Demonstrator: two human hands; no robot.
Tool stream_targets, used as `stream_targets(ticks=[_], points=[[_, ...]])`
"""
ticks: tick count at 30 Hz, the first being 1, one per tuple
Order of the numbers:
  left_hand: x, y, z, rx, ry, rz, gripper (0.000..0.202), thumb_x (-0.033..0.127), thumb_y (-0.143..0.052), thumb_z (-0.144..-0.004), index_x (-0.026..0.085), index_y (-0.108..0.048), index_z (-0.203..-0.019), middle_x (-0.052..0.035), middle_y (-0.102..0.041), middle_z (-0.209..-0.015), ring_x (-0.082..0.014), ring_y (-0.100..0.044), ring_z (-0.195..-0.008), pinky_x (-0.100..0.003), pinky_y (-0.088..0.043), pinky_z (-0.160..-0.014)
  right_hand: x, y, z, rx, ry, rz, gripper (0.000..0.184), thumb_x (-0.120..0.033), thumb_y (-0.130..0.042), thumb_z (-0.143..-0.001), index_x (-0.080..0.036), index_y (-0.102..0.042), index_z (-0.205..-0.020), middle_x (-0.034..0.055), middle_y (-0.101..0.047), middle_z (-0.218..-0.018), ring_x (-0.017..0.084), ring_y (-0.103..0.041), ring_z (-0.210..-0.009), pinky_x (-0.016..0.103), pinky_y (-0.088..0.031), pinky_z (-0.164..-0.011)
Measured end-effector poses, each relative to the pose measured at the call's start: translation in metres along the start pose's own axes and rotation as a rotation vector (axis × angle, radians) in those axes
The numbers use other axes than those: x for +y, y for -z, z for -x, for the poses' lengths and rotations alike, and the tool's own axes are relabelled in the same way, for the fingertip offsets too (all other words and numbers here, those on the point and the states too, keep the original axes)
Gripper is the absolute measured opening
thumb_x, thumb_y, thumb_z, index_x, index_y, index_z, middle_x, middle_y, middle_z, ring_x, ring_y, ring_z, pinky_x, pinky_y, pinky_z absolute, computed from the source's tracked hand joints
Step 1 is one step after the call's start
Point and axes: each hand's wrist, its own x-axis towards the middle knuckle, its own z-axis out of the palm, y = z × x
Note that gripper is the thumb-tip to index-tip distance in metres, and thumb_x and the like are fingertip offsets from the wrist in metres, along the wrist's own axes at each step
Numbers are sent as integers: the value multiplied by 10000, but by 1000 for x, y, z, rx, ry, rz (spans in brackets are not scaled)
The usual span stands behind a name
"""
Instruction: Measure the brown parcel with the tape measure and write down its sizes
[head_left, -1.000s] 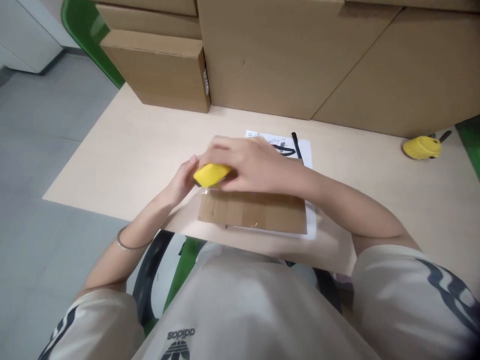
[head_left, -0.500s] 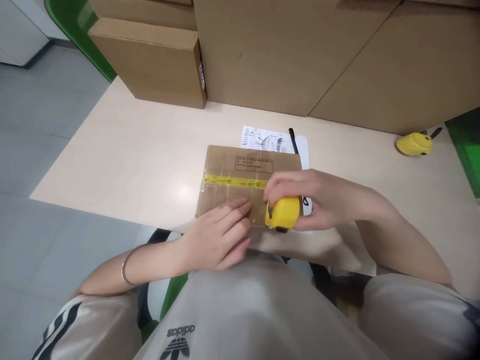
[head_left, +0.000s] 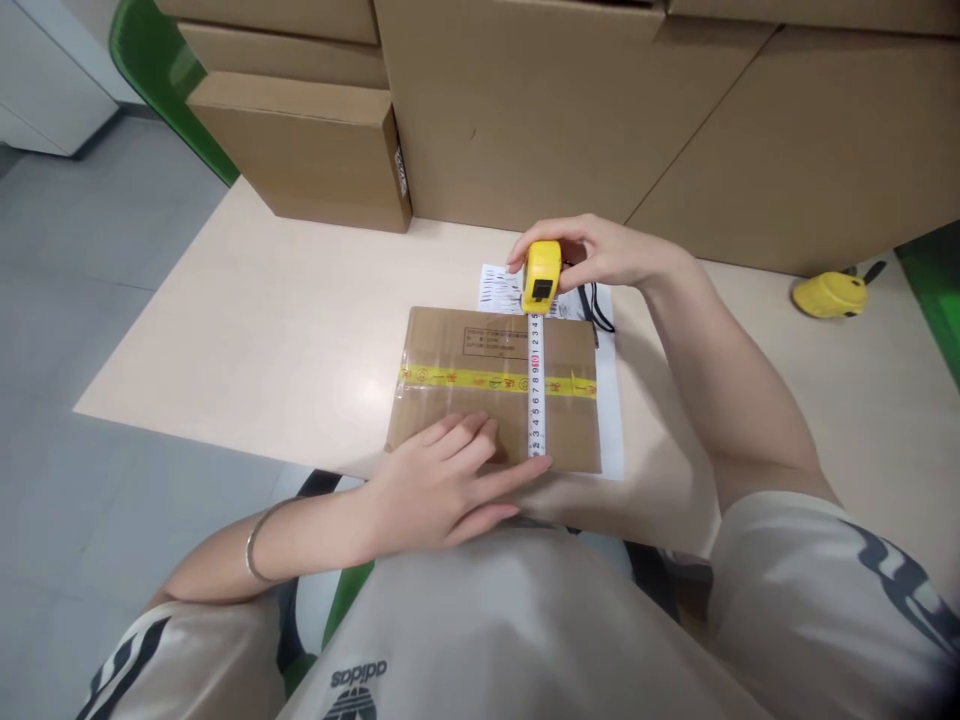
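Note:
A small cardboard box [head_left: 450,400] with yellow printed tape lies flat at the table's near edge. My right hand [head_left: 592,250] grips a yellow tape measure [head_left: 543,270] over the box's far edge. Its white blade [head_left: 535,400] is drawn out across the top from the near edge to the far edge. My left hand [head_left: 442,480] lies on the box's near side with fingers spread, its index fingertip at the near end of the blade. Partly under the box is a marked paper sheet [head_left: 499,287], and a black cord [head_left: 598,310] loops beside my right wrist.
Large cardboard boxes [head_left: 525,120] stand along the back of the table [head_left: 225,340]. A smaller carton [head_left: 322,160] is at the back left, by a green chair [head_left: 165,80]. Another yellow tape measure [head_left: 829,295] rests at the far right.
My right hand has moved away from me to the box's far edge, and the blade now stretches out of the tape measure. My left index finger has extended rightward to the blade's near end.

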Motion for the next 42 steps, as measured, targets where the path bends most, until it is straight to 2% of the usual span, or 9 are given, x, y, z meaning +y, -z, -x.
stream_targets(ticks=[6,13,17,20,23,28,32,37,42], points=[[-3,0,0,16,-1,39,453,532,-439,-1069,274,-619,-1394,-112,-660,-1091,-271,-574,-1035,-370,-493,-876,-22,-5,26,11,112,40,342,-306,-751,-783,-202,-727,-1108,68,-744,-1137,230,-673,-1031,375,-553,-878],[-3,4,3,53,123,373,477,600,-468,-1039,193,-510,-1285,-144,-700,-1106,-302,-667,-1032,-437,-574,-801,-75,-73,88,-198,364,80,144,-147,-683,-840,-210,-708,-967,52,-718,-1046,142,-656,-816,275,-514,-699],[-23,11,13,238,338,571,405,381,-648,-985,260,-526,-1351,-105,-689,-1154,-263,-689,-1091,-446,-606,-899,-67,-81,119,69,263,-46,271,-181,-785,-796,-254,-674,-1033,57,-735,-1085,193,-700,-917,296,-533,-686],[-64,3,21,542,773,578,320,467,-645,-993,276,-630,-1250,-87,-670,-1243,-249,-658,-1182,-451,-562,-1042,-39,-75,135,521,-93,-303,338,-293,-870,-774,-289,-601,-979,3,-712,-938,157,-641,-729,278,-464,-565],[-103,-18,23,390,1075,803,662,762,-420,-993,203,-706,-1203,-122,-724,-1111,-284,-694,-1085,-472,-586,-964,-14,-80,138,774,-367,-572,323,-423,-821,-835,-276,-570,-974,-22,-651,-837,97,-475,-526,263,-330,-468],[-118,-37,24,87,898,1201,792,815,-289,-994,213,-699,-1304,-114,-785,-1037,-334,-726,-1171,-464,-621,-966,-17,-98,135,715,-469,-717,398,-516,-846,-783,-250,-605,-955,-30,-630,-771,79,-471,-445,256,-243,-416],[-115,-19,26,214,771,1177,679,757,-514,-964,275,-590,-1437,-112,-720,-1313,-333,-704,-1233,-440,-644,-961,-46,-88,147,840,-318,-761,370,-546,-885,-716,-287,-712,-917,-7,-690,-798,86,-420,-399,273,-207,-344],[-121,-3,17,398,349,929,830,712,-840,-720,328,-599,-1415,-99,-619,-1417,-366,-608,-1332,-552,-559,-1122,-73,-58,153,938,-106,-724,404,-591,-961,-593,-317,-792,-836,8,-690,-824,110,-439,-469,274,-126,-301],[-119,-31,17,433,124,756,1199,690,-971,-500,405,-473,-1552,-99,-562,-1491,-387,-580,-1363,-597,-548,-1134,-97,-54,110,794,-11,-237,298,-389,-896,-785,-291,-741,-1020,-9,-709,-960,167,-640,-774,313,-487,-611]])
